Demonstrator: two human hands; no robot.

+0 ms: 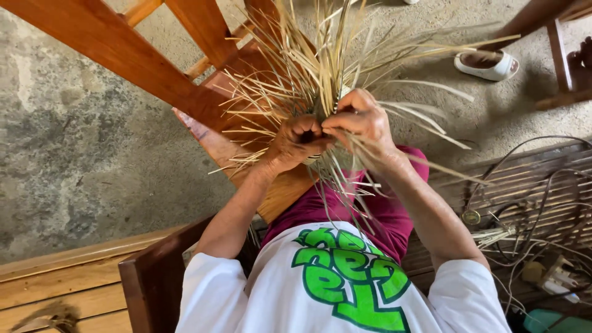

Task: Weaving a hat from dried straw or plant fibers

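While both hands worked close together at the middle of the view, a bundle of straw strips (320, 80) fanned out from between them, pale yellow, thin and flat, with loose ends that sprayed far, left and right like a burst. The left hand (298, 140) was curled shut around the gathered base of the strips, knuckles up, and the right hand (362, 120) touched it from the right, its fingers pinched together on a few strips at the same knot. The bundle sat above the person's lap, over the magenta trousers (376, 213), and a few strips trailed down near across the cloth. On the near side a white shirt (308, 296) bore one large print of rounded green shapes on the chest. A wooden chair (154, 68) of reddish-brown slats crossed the far left behind the strips, and a dark wooden armrest (151, 271) stood near on the left. On the grey concrete floor (80, 154) at the far right, one foot in a white sandal (487, 65) belonged to another person. At the near right lay a tangle of dark cables (542, 203) over a slatted bench, with one more small sheaf of strips (493, 236) among them.
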